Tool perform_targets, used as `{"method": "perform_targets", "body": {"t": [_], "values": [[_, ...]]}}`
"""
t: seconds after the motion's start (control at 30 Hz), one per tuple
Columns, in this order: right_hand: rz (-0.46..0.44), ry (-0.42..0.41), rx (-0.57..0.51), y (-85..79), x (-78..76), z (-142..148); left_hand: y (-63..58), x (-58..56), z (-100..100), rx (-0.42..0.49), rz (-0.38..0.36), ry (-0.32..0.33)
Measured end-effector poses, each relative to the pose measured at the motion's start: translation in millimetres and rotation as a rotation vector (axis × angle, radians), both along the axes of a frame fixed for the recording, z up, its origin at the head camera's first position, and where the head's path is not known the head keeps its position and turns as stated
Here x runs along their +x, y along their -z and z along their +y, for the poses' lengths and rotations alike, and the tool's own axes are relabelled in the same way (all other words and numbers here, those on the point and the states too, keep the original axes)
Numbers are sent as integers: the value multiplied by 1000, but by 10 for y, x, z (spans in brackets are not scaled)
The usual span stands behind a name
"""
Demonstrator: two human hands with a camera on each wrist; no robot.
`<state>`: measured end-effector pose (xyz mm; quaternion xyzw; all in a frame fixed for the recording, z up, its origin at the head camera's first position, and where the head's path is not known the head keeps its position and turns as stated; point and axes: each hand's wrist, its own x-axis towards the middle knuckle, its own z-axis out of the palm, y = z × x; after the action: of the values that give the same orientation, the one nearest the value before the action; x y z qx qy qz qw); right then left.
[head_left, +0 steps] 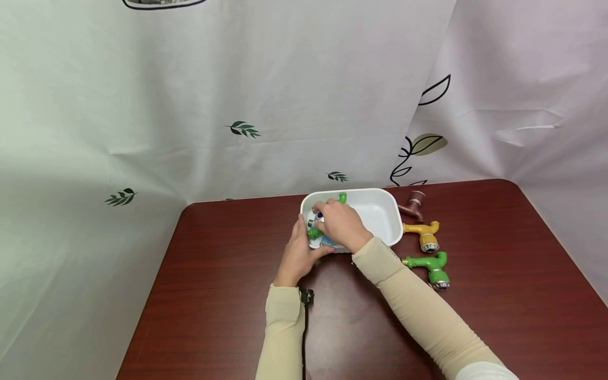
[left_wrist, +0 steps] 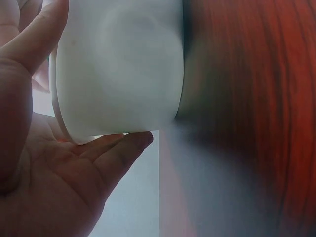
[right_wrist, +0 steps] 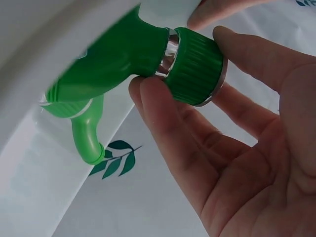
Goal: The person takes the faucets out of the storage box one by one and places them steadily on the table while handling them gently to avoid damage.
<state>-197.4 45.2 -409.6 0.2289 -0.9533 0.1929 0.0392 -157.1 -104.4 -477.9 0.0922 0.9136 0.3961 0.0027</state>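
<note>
Your right hand [head_left: 344, 222] pinches a green tap [right_wrist: 118, 59] at the white basin [head_left: 378, 214], whose corner your left hand [head_left: 299, 253] (spread around it) touches.

No readable text or numbers anywhere

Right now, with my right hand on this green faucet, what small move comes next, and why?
Probably settle the green faucet into the white basin, at its left end: your right hand pinches its ribbed cap there, and your left hand braces the basin.
</note>
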Motion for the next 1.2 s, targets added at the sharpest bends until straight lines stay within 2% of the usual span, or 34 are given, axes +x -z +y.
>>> {"method": "perform_targets", "body": {"t": [0.2, 0.73, 1.2], "values": [[-10, -11, 25, -37, 10, 74, -15, 0, 4, 8, -4, 6], [20, 15, -31, -51, 107, 228, -2, -1, 9, 6, -18, -5], [120, 27, -80, -50, 203, 331, -9, 19, 5, 14, -27, -8]]}}
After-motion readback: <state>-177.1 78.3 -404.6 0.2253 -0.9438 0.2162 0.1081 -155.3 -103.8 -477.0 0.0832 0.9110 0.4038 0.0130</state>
